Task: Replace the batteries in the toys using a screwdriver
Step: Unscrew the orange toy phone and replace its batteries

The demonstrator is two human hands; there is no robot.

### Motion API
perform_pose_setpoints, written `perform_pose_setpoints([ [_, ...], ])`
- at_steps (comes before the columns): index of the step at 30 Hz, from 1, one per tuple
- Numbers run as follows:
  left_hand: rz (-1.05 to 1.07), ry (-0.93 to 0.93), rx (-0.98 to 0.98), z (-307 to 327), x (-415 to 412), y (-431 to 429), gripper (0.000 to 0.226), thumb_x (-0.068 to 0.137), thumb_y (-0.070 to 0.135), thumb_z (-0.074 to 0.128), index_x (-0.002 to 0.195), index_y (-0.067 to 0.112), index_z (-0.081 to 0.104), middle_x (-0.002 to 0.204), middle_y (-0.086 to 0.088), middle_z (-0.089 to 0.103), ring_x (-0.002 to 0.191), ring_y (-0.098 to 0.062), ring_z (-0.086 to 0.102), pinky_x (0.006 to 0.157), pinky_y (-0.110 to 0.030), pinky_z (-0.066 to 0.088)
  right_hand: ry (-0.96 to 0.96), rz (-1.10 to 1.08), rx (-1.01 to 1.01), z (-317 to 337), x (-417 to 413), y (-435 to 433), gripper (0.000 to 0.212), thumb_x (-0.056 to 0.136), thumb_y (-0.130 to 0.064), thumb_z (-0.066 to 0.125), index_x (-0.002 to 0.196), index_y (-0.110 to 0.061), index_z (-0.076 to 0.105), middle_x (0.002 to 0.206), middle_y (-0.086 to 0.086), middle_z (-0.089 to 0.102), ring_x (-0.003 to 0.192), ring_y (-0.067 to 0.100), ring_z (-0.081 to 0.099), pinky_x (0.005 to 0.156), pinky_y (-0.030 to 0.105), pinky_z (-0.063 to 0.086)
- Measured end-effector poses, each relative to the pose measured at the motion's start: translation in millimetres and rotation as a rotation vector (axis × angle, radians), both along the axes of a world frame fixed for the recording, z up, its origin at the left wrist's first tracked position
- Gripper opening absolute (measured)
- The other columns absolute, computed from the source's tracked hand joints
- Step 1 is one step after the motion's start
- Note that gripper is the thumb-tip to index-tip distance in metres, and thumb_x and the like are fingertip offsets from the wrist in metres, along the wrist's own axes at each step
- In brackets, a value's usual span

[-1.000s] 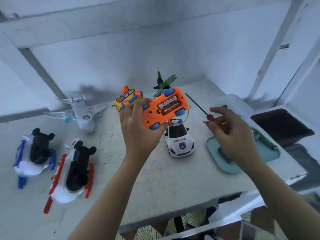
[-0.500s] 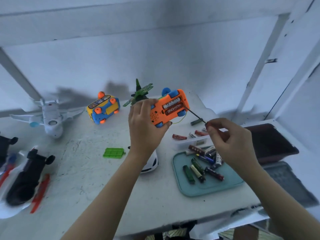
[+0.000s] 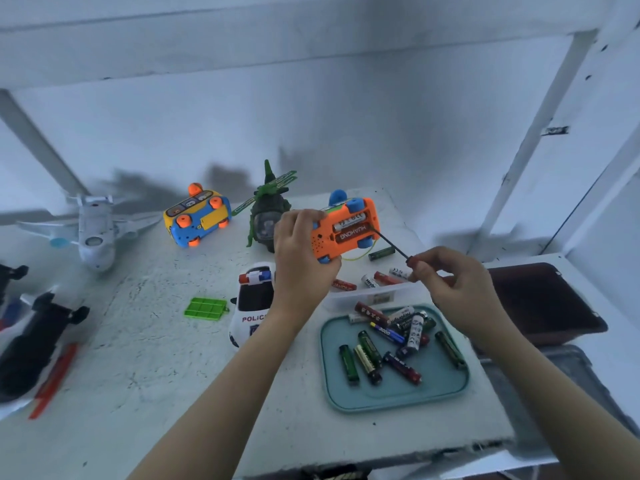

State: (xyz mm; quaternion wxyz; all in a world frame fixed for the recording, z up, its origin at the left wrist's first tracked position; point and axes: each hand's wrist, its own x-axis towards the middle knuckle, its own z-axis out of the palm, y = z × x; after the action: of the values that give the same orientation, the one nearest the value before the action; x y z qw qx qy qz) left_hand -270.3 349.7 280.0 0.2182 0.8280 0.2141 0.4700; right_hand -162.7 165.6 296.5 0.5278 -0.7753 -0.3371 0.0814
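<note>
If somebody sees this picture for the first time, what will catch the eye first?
First, the orange toy car, which the left hand holds above the middle of the table, its open battery bay toward the camera. Next, the thin screwdriver pinched by the right hand, its tip at the bay's right end. Then the teal tray of loose batteries at the table's front right.

Smooth, glossy orange plastic on the toy car (image 3: 341,233), thin dark metal along the screwdriver (image 3: 393,244) shaft, shiny printed wrapping around the batteries (image 3: 369,351), smooth matt teal plastic for the tray (image 3: 398,396), glossy white plastic on the police car (image 3: 251,306), rough, pitted, chalky white across the table (image 3: 156,358).
</note>
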Motion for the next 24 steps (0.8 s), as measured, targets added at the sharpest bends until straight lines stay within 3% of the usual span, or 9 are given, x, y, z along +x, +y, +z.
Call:
perform_pose_setpoints([
  [4,0.005,0.016,-0.006,0.1,6.2,2.1,0.059,0.056,-0.007,0.081,0.107,0.006,0.055,0.107,-0.011,0.052,0.097,-0.019,0.044,0.075,-0.015,0.035,0.103,0.053,0.022,1.0,12.7,-6.3,0.012,0.094,-0.004,0.055,0.090,-0.004,0.067,0.079,0.012,0.069,0.044,-0.005,0.051,0.045,0.005,0.035],
  [10,0.028,0.022,0.076,2.1,11.1,3.6,0.069,0.056,-0.010,0.076,0.108,0.022,0.044,0.107,-0.014,0.053,0.098,-0.012,0.039,0.080,-0.039,0.044,0.086,0.097,-0.125,7.7,29.7,-19.0,0.014,0.092,-0.014,0.060,0.082,-0.019,0.068,0.070,-0.007,0.070,0.042,0.010,0.040,0.044,0.017,0.033],
  [16,0.057,0.095,0.271,-1.8,12.8,9.1,0.071,0.054,-0.010,0.078,0.110,0.019,0.046,0.110,-0.015,0.058,0.106,-0.026,0.048,0.095,-0.029,0.031,0.034,0.094,-0.128,23.0,31.0,-17.9,0.013,0.091,-0.012,0.061,0.081,-0.015,0.069,0.069,-0.003,0.069,0.035,0.000,0.044,0.041,0.009,0.031],
  [20,0.031,0.071,0.233,2.7,12.2,0.7,0.070,0.053,-0.004,0.080,0.110,0.020,0.047,0.107,-0.013,0.057,0.101,-0.022,0.045,0.089,-0.035,0.037,0.009,0.038,-0.071,22.6,29.3,-10.8,0.012,0.091,-0.015,0.060,0.083,-0.018,0.068,0.073,-0.004,0.070,0.037,0.004,0.040,0.042,0.009,0.032],
  [24,0.033,0.028,0.161,8.0,12.6,-5.3,0.071,0.050,0.000,0.082,0.108,0.021,0.046,0.102,-0.011,0.056,0.094,-0.016,0.042,0.082,-0.037,0.042,-0.022,-0.025,-0.044,22.8,27.2,-4.1,0.011,0.091,-0.017,0.061,0.084,-0.018,0.069,0.073,-0.007,0.070,0.043,0.001,0.048,0.048,0.007,0.035],
])
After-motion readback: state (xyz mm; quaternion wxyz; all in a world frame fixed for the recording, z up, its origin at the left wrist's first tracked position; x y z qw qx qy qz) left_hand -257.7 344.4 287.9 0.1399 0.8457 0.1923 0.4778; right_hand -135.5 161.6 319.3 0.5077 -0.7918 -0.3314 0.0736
